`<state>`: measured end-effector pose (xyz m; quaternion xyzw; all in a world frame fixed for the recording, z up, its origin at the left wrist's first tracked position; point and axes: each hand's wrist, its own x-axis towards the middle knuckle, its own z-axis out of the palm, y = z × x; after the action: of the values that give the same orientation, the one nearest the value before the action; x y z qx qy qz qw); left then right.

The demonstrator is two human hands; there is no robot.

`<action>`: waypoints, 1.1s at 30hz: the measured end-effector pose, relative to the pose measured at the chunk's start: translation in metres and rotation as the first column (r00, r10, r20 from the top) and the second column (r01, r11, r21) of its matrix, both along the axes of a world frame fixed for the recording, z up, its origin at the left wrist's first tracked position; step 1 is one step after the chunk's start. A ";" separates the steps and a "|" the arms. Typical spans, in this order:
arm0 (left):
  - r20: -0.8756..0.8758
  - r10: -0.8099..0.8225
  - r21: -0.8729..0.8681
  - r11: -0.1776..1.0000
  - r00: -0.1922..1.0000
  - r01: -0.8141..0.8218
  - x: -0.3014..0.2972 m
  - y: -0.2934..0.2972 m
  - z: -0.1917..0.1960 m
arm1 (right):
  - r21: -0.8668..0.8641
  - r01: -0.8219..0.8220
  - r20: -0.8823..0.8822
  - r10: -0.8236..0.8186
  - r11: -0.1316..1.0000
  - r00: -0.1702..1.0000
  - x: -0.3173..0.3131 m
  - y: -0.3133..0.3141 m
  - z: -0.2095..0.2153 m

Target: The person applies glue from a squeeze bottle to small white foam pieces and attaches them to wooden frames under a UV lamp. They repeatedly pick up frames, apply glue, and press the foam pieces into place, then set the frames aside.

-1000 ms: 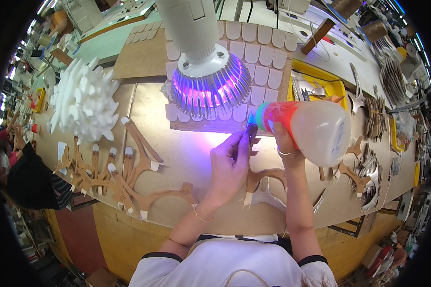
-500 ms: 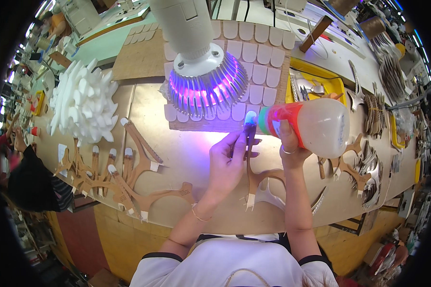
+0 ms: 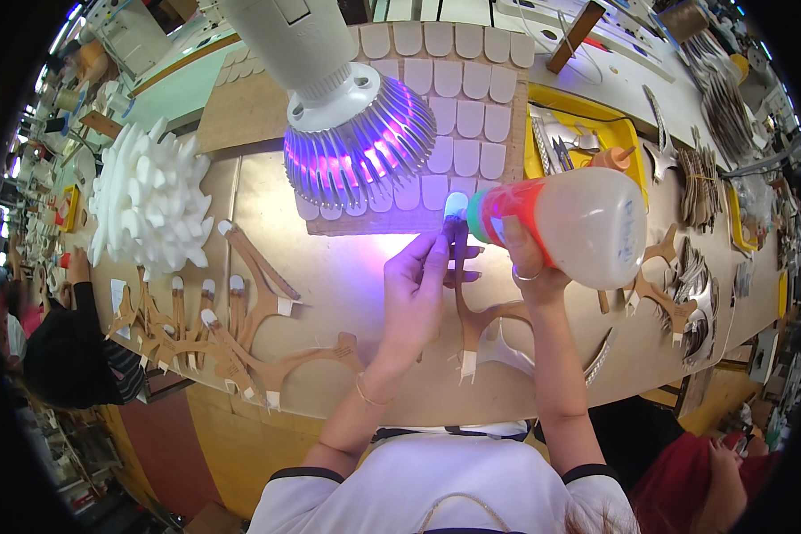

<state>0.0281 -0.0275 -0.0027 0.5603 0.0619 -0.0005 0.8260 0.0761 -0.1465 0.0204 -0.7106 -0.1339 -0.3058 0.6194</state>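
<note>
My left hand [image 3: 418, 289] pinches the upper end of a brown shoe-upper strap piece [image 3: 472, 320], which hangs down toward the table. A small pale tip [image 3: 456, 206] at its top glows in the blue-violet light. My right hand [image 3: 534, 262] is wrapped round a squeeze bottle [image 3: 592, 227], translucent with a red band and green collar. Tipped sideways, the bottle points its nozzle end left, right beside the glowing tip; whether the two touch, I cannot tell. Above and to the left hangs a finned lamp [image 3: 360, 147], lit violet.
White rounded pieces [image 3: 449, 78] lie in rows on a brown board [image 3: 329, 225]. A pile of white foam pieces [image 3: 147, 205] stands at left, with several brown strap pieces [image 3: 271, 360] in front. A yellow tray [image 3: 627, 142] holds tools. Other people are nearby at left [image 3: 71, 347] and lower right [image 3: 703, 485].
The view has shifted slightly, so the lamp and board appear further up and left. Both hands keep their grips, bottle beside the strap's tip. A person in red now shows at lower right.
</note>
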 end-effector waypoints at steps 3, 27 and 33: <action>-0.017 -0.019 -0.008 1.000 1.000 0.018 0.000 0.001 0.000 | 0.083 0.026 0.003 -0.027 0.996 1.000 0.001 -0.001 -0.005; -0.015 0.031 -0.063 0.998 0.999 -0.032 0.000 -0.001 0.000 | -0.563 0.109 0.044 -0.102 0.819 0.994 -0.014 -0.029 -0.052; -0.032 0.024 -0.089 0.996 0.999 -0.027 -0.001 0.001 0.002 | 0.018 0.011 -0.067 -0.009 1.000 0.998 -0.014 -0.011 -0.023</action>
<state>0.0267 -0.0268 -0.0002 0.5219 0.0819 -0.0016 0.8491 0.0616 -0.1571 -0.0029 -0.7153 -0.1068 -0.2863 0.6284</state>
